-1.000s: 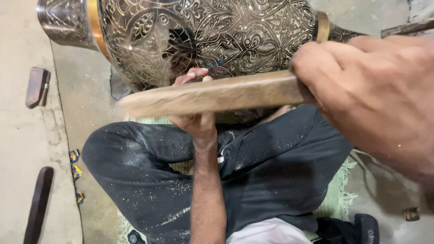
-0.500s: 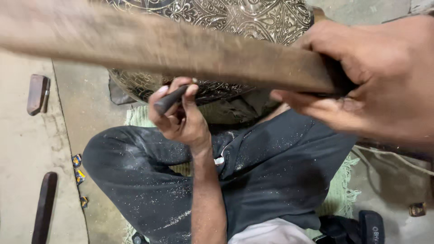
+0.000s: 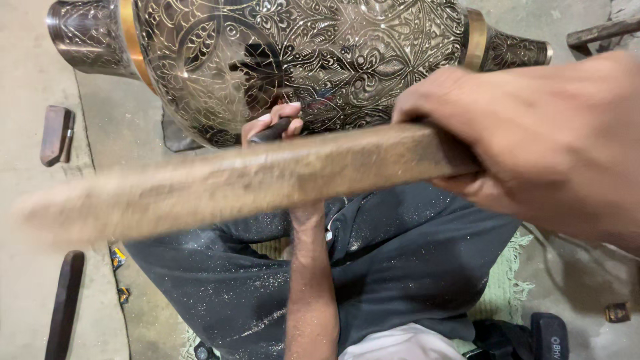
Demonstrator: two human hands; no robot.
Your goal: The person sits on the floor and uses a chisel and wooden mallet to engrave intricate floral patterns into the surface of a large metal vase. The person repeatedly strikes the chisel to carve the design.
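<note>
1. Lying on its side across the top of the view, the engraved metal vase [image 3: 300, 60] has its long axis running left to right — the wider dark neck with a brass band points left, the narrower tapered end with a second brass band points right.
2. Left hand [image 3: 270, 127]: fingers closed around a short dark chisel [image 3: 272, 131], which is tilted, its upper end toward the vase's underside. Whether the tip touches the metal cannot be told.
3. Right hand [image 3: 533, 140]: fingers wrapped tight around one end of a long wooden beater [image 3: 247, 180]. Its long axis runs nearly level, sloping down to the left — the free end points left and is blurred.
4. The beater crosses in front of the left forearm, just below the chisel.
5. Dark trousers [image 3: 373, 280], dusted with fine metal specks, lie beneath the vase.
6. Two dark wooden pieces [image 3: 57, 133] rest on the floor [image 3: 27, 80] at left, well apart from the vase.
</note>
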